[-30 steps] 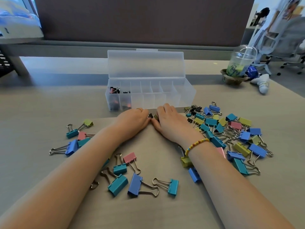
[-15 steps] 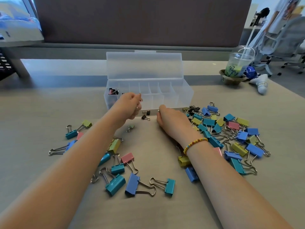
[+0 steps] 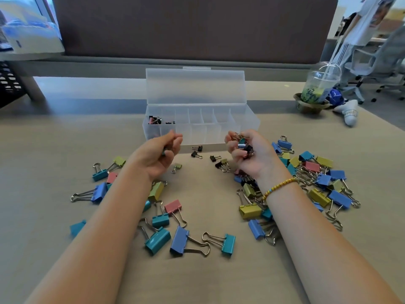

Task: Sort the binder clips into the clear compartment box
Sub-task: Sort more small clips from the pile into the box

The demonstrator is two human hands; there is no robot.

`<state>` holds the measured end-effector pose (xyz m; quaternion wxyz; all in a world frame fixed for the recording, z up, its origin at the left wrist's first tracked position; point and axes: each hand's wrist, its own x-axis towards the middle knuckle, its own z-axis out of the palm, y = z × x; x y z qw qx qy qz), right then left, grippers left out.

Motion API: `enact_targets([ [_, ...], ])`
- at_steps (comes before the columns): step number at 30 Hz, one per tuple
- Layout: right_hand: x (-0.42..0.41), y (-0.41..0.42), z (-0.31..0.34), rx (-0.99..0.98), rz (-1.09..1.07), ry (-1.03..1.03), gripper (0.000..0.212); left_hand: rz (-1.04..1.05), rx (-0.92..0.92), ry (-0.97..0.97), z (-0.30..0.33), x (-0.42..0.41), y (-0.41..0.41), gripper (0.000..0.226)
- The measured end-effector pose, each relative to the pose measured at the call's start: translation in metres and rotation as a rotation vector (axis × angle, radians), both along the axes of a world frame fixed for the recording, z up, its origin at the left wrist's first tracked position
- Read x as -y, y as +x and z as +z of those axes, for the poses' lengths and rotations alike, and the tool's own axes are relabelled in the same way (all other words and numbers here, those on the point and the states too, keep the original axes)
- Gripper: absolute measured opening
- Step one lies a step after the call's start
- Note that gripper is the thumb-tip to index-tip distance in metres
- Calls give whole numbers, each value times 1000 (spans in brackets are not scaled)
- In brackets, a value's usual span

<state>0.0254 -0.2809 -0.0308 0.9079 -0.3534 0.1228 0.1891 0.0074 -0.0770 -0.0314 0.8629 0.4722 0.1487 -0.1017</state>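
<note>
The clear compartment box (image 3: 252, 121) stands open at the middle of the desk, lid up, with a few small clips (image 3: 156, 120) in its two left compartments. My left hand (image 3: 158, 155) hovers just in front of the box's left end, fingers curled around small clips. My right hand (image 3: 249, 153), palm turned up, grips a bunch of small binder clips (image 3: 243, 145) before the box's right end. A few small black clips (image 3: 196, 151) lie on the desk between my hands. Large coloured clips lie in a pile (image 3: 317, 178) to the right and scattered (image 3: 160, 216) at the left and front.
A plastic drink cup (image 3: 318, 87) with a straw sits on a holder at the back right, with a white object (image 3: 350, 113) beside it. A dark partition runs behind the desk. A monitor stand (image 3: 28, 84) is at the back left. An office chair and a person stand far right.
Both hands lifted off the desk from the middle and moved apart, each now holding small clips. A few small clips that were under the hands lie exposed on the desk.
</note>
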Motion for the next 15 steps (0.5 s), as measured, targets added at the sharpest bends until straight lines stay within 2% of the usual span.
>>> enact_targets([
  [2, 0, 0, 0, -20, -18, 3, 21, -42, 61, 256, 2, -5, -2, 21],
  [3, 0, -1, -1, -29, -29, -2, 19, -76, 101, 483, 3, -6, -3, 23],
  [6, -3, -2, -1, -35, -44, -19, 10, -251, 220, 1336, 3, -5, -6, 37],
  [8, -6, -2, -2, -32, -31, -46, 10, -399, 236, 1757, 0, 1, -9, 49],
  [10, -9, -3, -3, -35, -18, -73, 11, -495, 208, 1944, -4, 7, -10, 54],
  [15, -13, -6, -2, -48, -23, -85, 11, -569, 283, 2090, -9, 24, -11, 37],
])
